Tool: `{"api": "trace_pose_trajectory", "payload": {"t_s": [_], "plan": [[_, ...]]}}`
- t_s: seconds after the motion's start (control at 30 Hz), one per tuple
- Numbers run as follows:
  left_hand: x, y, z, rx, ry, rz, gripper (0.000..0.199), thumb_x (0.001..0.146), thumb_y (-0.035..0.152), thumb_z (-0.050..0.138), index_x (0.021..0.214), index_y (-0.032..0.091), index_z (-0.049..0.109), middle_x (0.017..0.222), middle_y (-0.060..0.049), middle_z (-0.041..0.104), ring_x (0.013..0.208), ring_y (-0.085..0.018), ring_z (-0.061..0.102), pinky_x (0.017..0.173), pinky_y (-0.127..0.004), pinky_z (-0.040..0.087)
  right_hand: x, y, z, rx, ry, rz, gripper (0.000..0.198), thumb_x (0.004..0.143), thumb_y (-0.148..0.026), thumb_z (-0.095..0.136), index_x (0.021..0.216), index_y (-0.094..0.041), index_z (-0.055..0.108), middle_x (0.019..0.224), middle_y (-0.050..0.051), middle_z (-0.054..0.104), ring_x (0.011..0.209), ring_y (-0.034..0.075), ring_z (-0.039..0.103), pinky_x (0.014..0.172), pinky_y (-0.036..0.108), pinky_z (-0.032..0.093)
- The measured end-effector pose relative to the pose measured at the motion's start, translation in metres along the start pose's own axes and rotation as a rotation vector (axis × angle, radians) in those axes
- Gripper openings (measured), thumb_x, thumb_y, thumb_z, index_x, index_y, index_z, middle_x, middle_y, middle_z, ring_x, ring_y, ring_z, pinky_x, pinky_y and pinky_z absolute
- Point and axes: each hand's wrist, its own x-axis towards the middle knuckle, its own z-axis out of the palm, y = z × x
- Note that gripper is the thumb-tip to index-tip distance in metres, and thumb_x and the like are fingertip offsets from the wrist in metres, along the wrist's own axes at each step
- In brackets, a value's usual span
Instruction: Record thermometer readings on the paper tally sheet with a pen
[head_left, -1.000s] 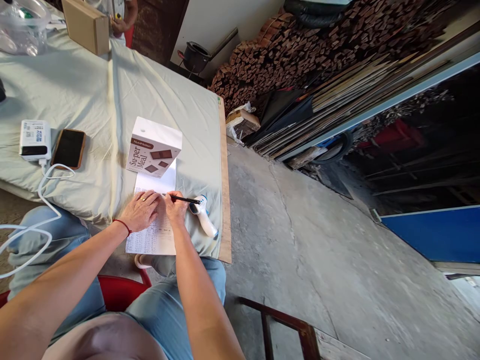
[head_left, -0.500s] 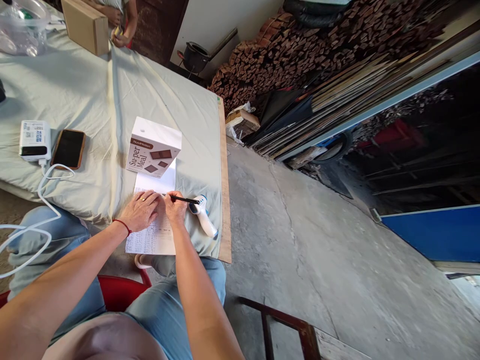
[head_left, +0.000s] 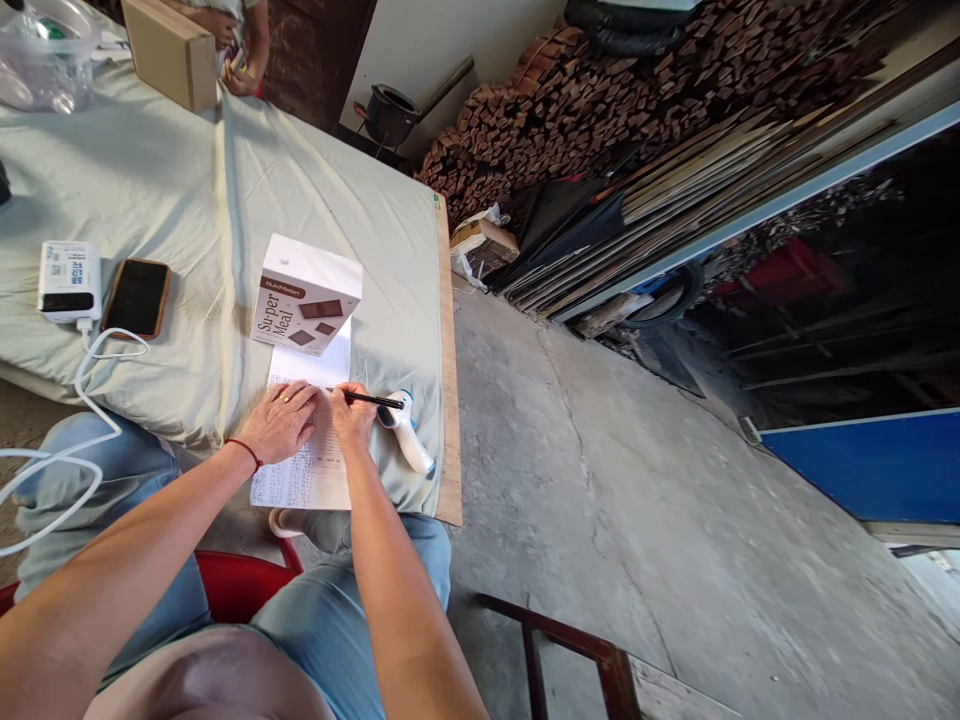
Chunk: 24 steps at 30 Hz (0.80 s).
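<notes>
A sheet of paper (head_left: 330, 480) covered partly with small handwriting lies at the near edge of the cloth-covered table. My left hand (head_left: 281, 422) rests flat on its left side, fingers stretched out. In my right hand (head_left: 351, 418) is a black pen (head_left: 375, 400), its tip at the paper close to my left fingertips. Behind my hands a white and brown "Super Meal" box (head_left: 306, 300) stands upright on the far part of the sheet. Just right of my right hand lies a white and blue infrared thermometer (head_left: 409, 440), partly behind the pen's end.
To the left are a phone (head_left: 137, 298) and a white power bank (head_left: 70, 282) with a white cable (head_left: 94, 400). A cardboard box (head_left: 172, 55) and a clear plastic tub (head_left: 49, 60) stand at the back, near another person's hand (head_left: 240, 75). A wooden frame (head_left: 555, 640) is lower right.
My right hand and the pen have shifted very slightly. My left hand stays put. At the back, the other person's hands have moved a little.
</notes>
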Motion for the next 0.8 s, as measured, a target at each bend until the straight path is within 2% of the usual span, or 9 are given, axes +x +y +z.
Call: {"api": "trace_pose_trajectory", "payload": {"t_s": [0.2, 0.8], "plan": [[0.0000, -0.0001, -0.0003, -0.001, 0.001, 0.003, 0.036, 0.093, 0.027, 0.052, 0.127, 0.016, 0.060, 0.141, -0.012, 0.057, 0.137, -0.028, 0.045, 0.115, -0.044, 0.033, -0.0001, 0.0004, 0.0007, -0.015, 0.009, -0.002, 0.020, 0.080, -0.037, 0.051, 0.071, -0.021, 0.058, 0.063, 0.003, 0.065, 0.060, 0.017, 0.059, 0.063, 0.030, 0.051], [0.0000, -0.0002, 0.0007, -0.017, 0.000, -0.001, 0.038, 0.093, 0.027, 0.052, 0.127, 0.011, 0.060, 0.140, -0.014, 0.057, 0.136, -0.029, 0.045, 0.115, -0.045, 0.033, -0.0006, -0.0013, 0.0001, -0.025, -0.027, 0.006, 0.019, 0.081, -0.036, 0.053, 0.072, -0.020, 0.059, 0.065, 0.002, 0.064, 0.061, 0.016, 0.058, 0.066, 0.029, 0.050]]}}
